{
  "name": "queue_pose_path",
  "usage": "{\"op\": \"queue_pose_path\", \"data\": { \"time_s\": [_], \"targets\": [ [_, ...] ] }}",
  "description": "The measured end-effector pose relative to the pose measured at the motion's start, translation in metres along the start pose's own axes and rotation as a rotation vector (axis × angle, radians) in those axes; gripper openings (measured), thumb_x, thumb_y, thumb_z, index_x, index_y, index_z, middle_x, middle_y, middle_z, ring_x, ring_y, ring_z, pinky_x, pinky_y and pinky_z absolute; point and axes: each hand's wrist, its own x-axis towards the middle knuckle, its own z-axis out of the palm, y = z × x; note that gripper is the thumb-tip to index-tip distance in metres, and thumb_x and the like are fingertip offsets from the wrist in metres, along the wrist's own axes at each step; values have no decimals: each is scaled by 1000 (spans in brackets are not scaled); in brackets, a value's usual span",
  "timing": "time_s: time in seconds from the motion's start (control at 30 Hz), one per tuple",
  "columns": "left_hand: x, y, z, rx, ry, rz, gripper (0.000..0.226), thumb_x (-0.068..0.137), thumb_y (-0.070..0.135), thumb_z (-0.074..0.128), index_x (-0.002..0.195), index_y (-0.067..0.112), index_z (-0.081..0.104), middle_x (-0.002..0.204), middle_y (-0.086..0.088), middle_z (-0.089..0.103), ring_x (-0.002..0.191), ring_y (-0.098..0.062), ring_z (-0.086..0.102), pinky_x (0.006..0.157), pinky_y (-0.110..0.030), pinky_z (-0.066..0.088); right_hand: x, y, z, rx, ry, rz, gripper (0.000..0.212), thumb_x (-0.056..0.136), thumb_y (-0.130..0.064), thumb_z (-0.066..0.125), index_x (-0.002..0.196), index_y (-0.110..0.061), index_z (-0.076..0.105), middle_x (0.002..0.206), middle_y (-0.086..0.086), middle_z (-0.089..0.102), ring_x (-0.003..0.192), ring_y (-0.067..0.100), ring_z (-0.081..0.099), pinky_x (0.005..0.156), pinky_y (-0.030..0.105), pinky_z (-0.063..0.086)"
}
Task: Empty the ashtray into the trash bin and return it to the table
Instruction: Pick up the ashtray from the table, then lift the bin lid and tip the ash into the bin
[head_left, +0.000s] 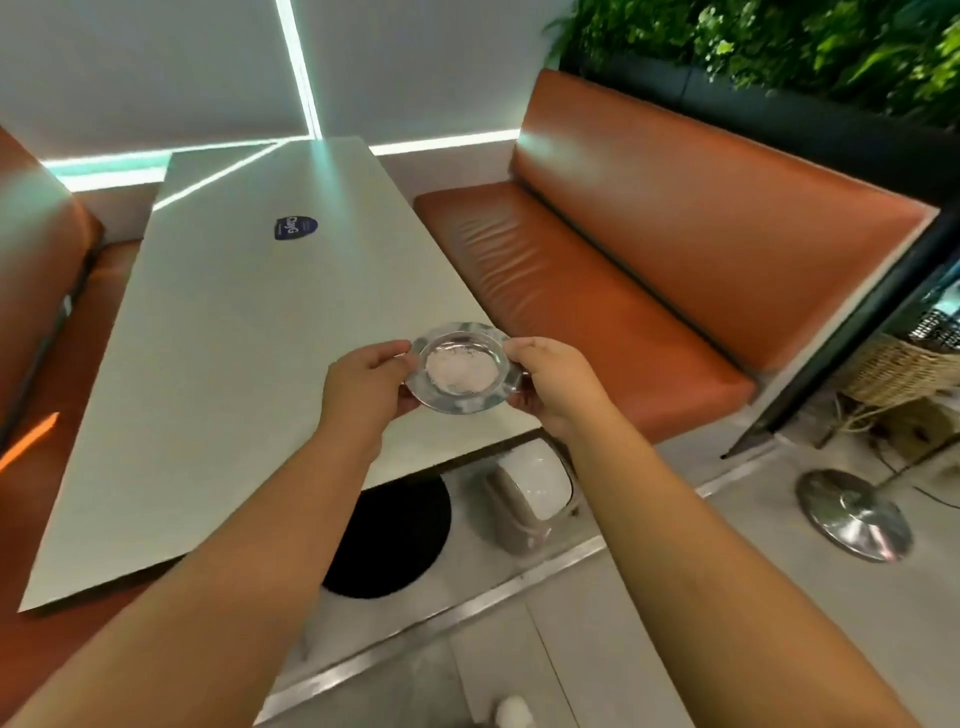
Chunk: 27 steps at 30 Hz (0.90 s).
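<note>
The left hand (366, 382) is closed on the left rim of the ashtray (460, 368), thumb on top and fingers curled beneath. The right hand (553, 379) is closed on the opposite rim in the same manner. Both forearms extend forward from the bottom of the view.

The ashtray is a round, clear glass dish held level between the two hands. A pale, powdery residue (461, 370) lies in its centre well. Whether the base touches the surface below cannot be determined.

Directly beneath the hands is the near right corner of the table (218, 332), a long, pale rectangular top extending away from the hands. Farther out on the table, beyond and to the left of the left hand, lies a dark blue sticker (295, 228).

Below the right hand, on the floor under the table edge, stands the trash bin (530, 499), light-coloured with a swing lid. Beside it, below the left forearm, is the round black table base (389, 535).

To the right of the right hand runs an orange bench (623, 260). Beyond it, at the far right, are a wicker basket (904, 371) and a round metal stand base (854, 514).
</note>
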Motion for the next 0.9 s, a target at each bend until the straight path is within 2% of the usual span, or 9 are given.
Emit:
{"op": "queue_pose_path", "data": {
  "time_s": [0.1, 0.23, 0.3, 0.43, 0.57, 0.63, 0.7, 0.8, 0.9],
  "targets": [
    [-44, -27, 22, 38, -10, -36, 21, 86, 12, 63, 106, 11, 68, 95, -9, 71, 81, -21, 70, 58, -25, 58, -33, 20, -40, 12, -11, 13, 17, 86, -12, 58, 71, -16, 64, 59, 1, 59, 51, 12, 54, 42, 21, 49],
    [-84, -56, 69, 92, -25, -73, 13, 85, 13, 61, 91, 22, 69, 88, -5, 72, 80, -21, 70, 63, -30, 59, -54, 45, -101, -50, -1, 63, 16, 87, -10, 51, 73, -17, 58, 67, 4, 56, 54, 13, 53, 39, 20, 46],
    [-95, -69, 98, 106, -17, -95, 14, 85, 12, 61, 92, 20, 69, 85, -6, 72, 77, -22, 69, 66, -33, 58, -56, 54, -134, -84, -1, 82, 16, 86, -12, 49, 74, -19, 56, 70, 4, 57, 56, 13, 53, 39, 21, 45],
    [-102, -95, 155, 95, -25, -107, 14, 87, 9, 60, 94, 16, 69, 86, -8, 73, 76, -23, 68, 73, -40, 59, -42, 66, -197, -186, -10, 87, 13, 87, -23, 53, 75, -19, 54, 77, 8, 59, 63, 19, 54, 52, 32, 48],
    [-84, -128, 201, 24, -18, -218, 12, 88, 12, 60, 92, 16, 70, 85, -9, 74, 70, -21, 67, 72, -38, 57, -17, 81, -242, -222, 15, 95, 14, 87, -26, 55, 78, -16, 51, 77, 10, 56, 68, 23, 50, 60, 40, 42],
    [-69, -147, 215, -2, -11, -309, 14, 90, 13, 58, 92, 13, 72, 84, -11, 75, 67, -22, 66, 70, -38, 56, -3, 94, -259, -207, 31, 101, 14, 88, -26, 55, 80, -15, 50, 76, 8, 56, 65, 19, 52, 55, 34, 46],
    [-47, -169, 222, 22, -29, -349, 16, 90, 16, 56, 92, 13, 72, 87, -10, 75, 71, -24, 69, 75, -41, 57, 15, 111, -272, -169, 42, 89, 14, 90, -25, 55, 84, -13, 51, 77, 7, 57, 61, 15, 55, 47, 27, 47],
    [-3, -217, 224, 179, -31, -318, 13, 88, 16, 60, 85, 16, 72, 88, -7, 73, 75, -22, 63, 74, -38, 55, 55, 150, -285, -152, 74, 75, 14, 91, -25, 53, 85, -12, 50, 79, 9, 58, 64, 19, 55, 47, 29, 48],
    [50, -284, 221, 443, -47, -226, 15, 83, 9, 61, 88, 19, 70, 100, -7, 71, 81, -18, 60, 79, -32, 49, 103, 209, -292, -139, 102, 83, 15, 91, -24, 52, 80, -14, 49, 72, 9, 57, 61, 21, 53, 52, 34, 45]
  ]
}}
